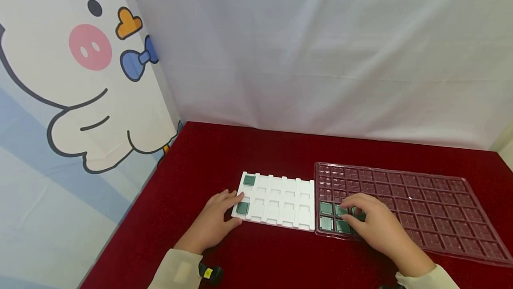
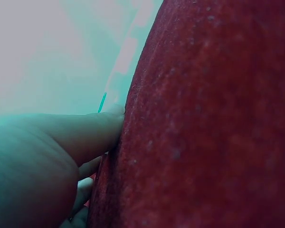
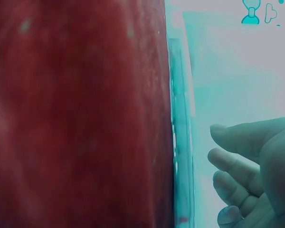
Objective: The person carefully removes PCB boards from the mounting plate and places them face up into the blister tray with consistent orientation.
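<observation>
On the table lies a white slotted tray (image 1: 280,202), with a green square chip (image 1: 249,180) in its far left slot and another green chip (image 1: 242,208) in the near left slot. My left hand (image 1: 216,217) rests at its left edge, index finger and thumb touching the tray, the thumb (image 2: 92,135) straight along the border. To the right, a clear plastic compartment tray (image 1: 413,195) holds several green chips (image 1: 326,223) at its near left corner. Above these chips hovers my right hand (image 1: 374,222), thumb and fingers apart with nothing visible between them; it partly hides some chips.
A dark red cloth (image 1: 276,258) covers the table. The two trays stand side by side, edges nearly touching. A white curtain (image 1: 320,57) hangs behind, and a cartoon-printed sheet (image 1: 100,102) hangs at the left.
</observation>
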### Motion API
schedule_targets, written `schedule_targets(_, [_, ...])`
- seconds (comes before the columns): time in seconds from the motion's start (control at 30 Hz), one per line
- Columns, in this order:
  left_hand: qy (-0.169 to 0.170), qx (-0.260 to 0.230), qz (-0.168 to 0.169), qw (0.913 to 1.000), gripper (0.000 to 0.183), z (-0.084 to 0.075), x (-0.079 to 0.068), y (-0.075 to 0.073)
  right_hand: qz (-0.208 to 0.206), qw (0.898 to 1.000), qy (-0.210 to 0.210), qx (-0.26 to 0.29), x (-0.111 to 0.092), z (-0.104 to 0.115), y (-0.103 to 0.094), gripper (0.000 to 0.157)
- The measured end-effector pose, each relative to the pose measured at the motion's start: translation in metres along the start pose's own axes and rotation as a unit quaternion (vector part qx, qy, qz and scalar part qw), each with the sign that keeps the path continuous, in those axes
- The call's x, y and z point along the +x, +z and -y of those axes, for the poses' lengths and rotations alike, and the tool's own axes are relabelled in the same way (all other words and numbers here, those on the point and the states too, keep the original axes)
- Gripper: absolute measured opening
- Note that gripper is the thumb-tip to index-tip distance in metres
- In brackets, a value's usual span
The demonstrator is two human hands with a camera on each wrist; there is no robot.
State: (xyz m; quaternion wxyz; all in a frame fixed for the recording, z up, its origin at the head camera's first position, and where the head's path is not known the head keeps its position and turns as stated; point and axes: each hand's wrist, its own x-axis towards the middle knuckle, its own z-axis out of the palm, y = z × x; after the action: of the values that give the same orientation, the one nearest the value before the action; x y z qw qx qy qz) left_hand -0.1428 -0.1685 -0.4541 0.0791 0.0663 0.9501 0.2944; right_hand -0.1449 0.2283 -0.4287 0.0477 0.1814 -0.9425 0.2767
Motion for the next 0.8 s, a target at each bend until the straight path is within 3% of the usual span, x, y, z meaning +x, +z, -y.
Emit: schedule_targets(0.8, [-0.004,0.003,0.003,1.0,0.067,0.001,0.002,0.0,0.027,0.999,-0.006,0.035,0.012,0.027,0.015,0.02])
